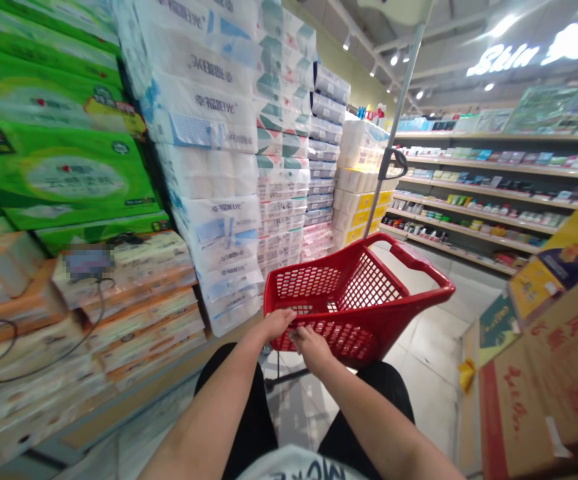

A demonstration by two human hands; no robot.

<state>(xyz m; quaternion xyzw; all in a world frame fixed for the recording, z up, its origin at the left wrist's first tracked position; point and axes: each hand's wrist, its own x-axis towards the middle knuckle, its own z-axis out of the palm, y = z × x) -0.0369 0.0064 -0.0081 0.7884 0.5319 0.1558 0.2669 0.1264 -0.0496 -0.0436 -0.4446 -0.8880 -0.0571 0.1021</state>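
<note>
A red plastic shopping cart (363,337) stands in front of my knees, its handle toward the far right. My left hand (279,323) is closed over the near rim of the cart's basket. Just to the right and slightly lower, my right hand (313,345) rests against the outside of the basket, its fingers bent at the perforated wall. The fingertips of the right hand are partly hidden, and the detail there is small. Inside the basket, the perforated floor and a slanted red panel (371,283) show.
Tall stacks of toilet paper packs (223,160) rise ahead. Green tissue packs (69,170) and orange-white tissue packs (143,320) are piled at left, with a black cable (101,310). A metal pole (399,113) stands behind the cart. Cardboard boxes (549,373) lie right; product shelves (493,173) stand beyond.
</note>
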